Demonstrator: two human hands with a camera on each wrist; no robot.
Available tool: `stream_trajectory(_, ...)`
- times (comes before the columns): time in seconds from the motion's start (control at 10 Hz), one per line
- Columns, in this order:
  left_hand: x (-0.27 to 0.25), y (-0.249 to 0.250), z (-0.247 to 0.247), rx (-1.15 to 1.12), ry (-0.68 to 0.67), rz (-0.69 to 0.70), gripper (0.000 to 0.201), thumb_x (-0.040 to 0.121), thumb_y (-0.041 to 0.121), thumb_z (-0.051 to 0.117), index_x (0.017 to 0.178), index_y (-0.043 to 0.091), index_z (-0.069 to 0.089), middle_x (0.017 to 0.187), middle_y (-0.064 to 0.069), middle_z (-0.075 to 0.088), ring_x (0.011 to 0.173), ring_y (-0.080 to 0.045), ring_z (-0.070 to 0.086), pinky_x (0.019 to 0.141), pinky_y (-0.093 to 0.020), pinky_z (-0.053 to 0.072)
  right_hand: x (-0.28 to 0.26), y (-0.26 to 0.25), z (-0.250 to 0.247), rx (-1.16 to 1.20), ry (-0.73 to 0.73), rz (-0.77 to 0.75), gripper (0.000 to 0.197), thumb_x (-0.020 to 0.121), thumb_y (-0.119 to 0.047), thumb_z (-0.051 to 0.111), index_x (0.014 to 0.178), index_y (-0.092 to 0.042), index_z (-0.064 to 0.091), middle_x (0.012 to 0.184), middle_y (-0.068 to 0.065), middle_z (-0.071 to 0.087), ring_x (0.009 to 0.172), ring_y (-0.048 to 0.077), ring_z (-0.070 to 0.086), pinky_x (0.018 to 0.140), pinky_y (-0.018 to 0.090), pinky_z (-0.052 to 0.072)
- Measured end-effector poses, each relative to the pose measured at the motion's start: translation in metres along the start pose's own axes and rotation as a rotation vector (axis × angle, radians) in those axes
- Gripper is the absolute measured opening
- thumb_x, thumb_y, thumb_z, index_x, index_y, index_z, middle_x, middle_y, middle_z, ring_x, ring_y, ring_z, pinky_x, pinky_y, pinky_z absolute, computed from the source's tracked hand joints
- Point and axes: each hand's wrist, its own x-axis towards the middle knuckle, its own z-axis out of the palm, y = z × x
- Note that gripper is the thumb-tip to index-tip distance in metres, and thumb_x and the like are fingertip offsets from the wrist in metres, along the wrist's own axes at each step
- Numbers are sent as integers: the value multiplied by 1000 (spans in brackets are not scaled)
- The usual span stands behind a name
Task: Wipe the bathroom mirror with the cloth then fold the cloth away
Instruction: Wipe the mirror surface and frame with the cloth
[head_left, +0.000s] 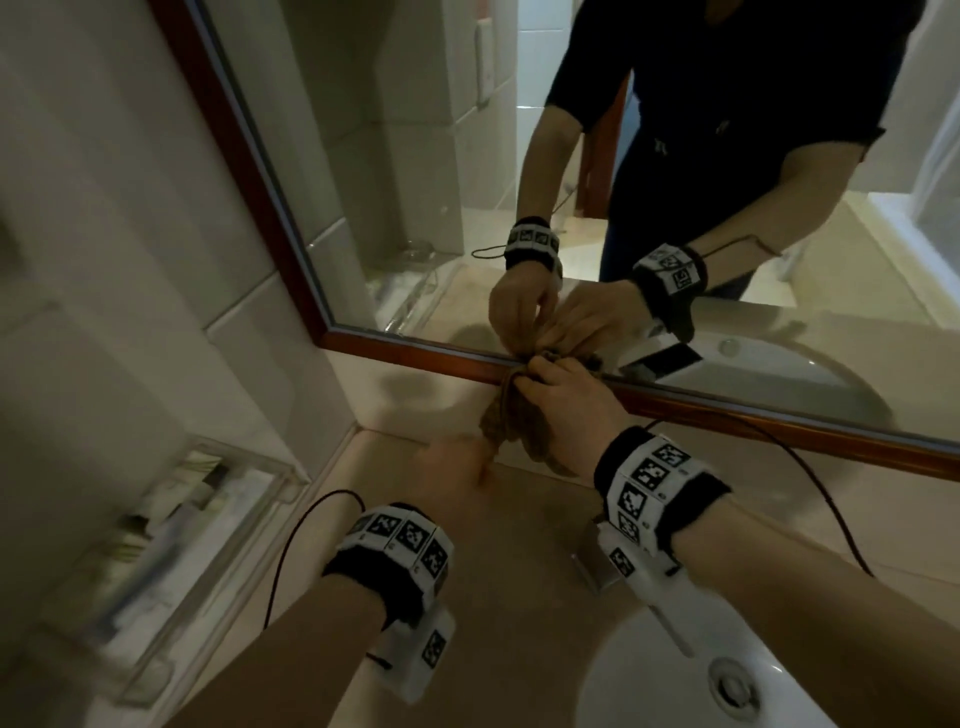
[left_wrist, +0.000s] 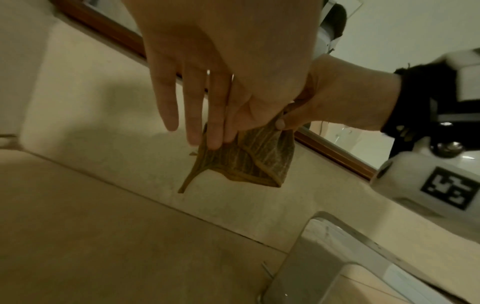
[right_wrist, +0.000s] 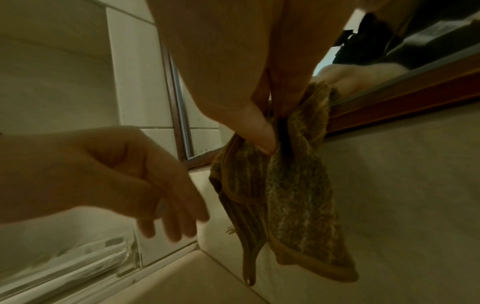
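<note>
A brown striped cloth hangs bunched in front of the wall strip just below the mirror's wooden frame. My right hand pinches its top edge between thumb and fingers, level with the lower frame; the right wrist view shows the thumb pressed into the cloth. My left hand hovers lower left of the cloth with straight, relaxed fingers and holds nothing. In the left wrist view its fingers overlap the cloth, while the right wrist view shows this left hand apart from it. The mirror reflects both hands.
Below the hands lies a beige countertop with a white sink at lower right. A metal faucet stands under my right wrist. A glass shelf with toiletries sticks out of the tiled wall on the left. Black cables trail from both wristbands.
</note>
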Motion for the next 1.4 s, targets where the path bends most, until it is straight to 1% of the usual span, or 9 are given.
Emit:
stream_trajectory(0.1,-4,-23,-4,-13,-48,-37,30,96,24,48,122,22,64,119,-1,64,106,-18,59,92,-27,44,26,-22,2,-5,6,-36,62,90,-20,58,146,-14,34,148,9,31,129,30,32,110,34,27)
stream_trajectory(0.3,13,-54,-4,-349,7,-182,31,91,27,49,112,9,63,101,-12,68,93,-30,63,87,-44,51,76,-68,11,39,21,-22,61,87,-19,64,143,-16,39,149,6,29,129,29,31,105,36,39)
stream_trajectory(0.5,29,-105,-14,-344,128,-228,42,96,30,53,136,22,45,127,0,58,103,-19,61,88,-32,49,122,-110,16,55,30,-60,61,86,-23,66,141,-17,41,149,6,29,129,29,30,105,37,39)
stream_trajectory(0.6,37,-125,-18,-397,199,-209,46,96,28,52,139,13,44,133,-5,54,116,-19,54,95,-23,38,139,-127,18,49,39,-74,61,85,-23,66,141,-15,41,147,7,31,128,29,32,106,35,37)
stream_trajectory(0.8,41,-153,-22,-296,364,-283,55,97,38,42,143,10,41,138,-11,51,123,-26,50,105,-27,29,164,-151,20,79,70,-116,57,89,-15,58,143,-13,38,147,7,30,130,29,29,107,36,33)
stream_trajectory(0.9,41,-161,-28,-353,210,-271,57,102,27,40,152,10,16,149,-11,37,133,-24,40,112,-30,28,174,-159,22,90,81,-127,55,91,-12,55,143,-12,37,150,9,27,135,30,25,112,38,31)
stream_trajectory(1.0,45,-172,-30,-394,218,-261,61,102,31,39,153,11,13,151,-8,35,130,-19,42,104,-21,29,184,-165,24,74,63,-154,54,92,-13,53,143,-8,38,151,11,27,137,31,23,116,36,24)
stream_trajectory(1.2,37,-172,-35,-561,277,-315,60,93,19,58,147,21,35,140,0,51,126,-18,51,106,-34,42,185,-169,17,84,-8,-161,66,85,-14,62,144,-5,36,150,12,27,137,31,23,115,36,22)
stream_trajectory(1.4,24,-164,-53,-582,300,-312,76,82,7,69,147,19,33,144,-4,48,131,-22,48,106,-41,43,176,-170,0,74,-28,-159,91,82,-13,65,153,-5,9,160,11,7,146,29,8,121,36,5)
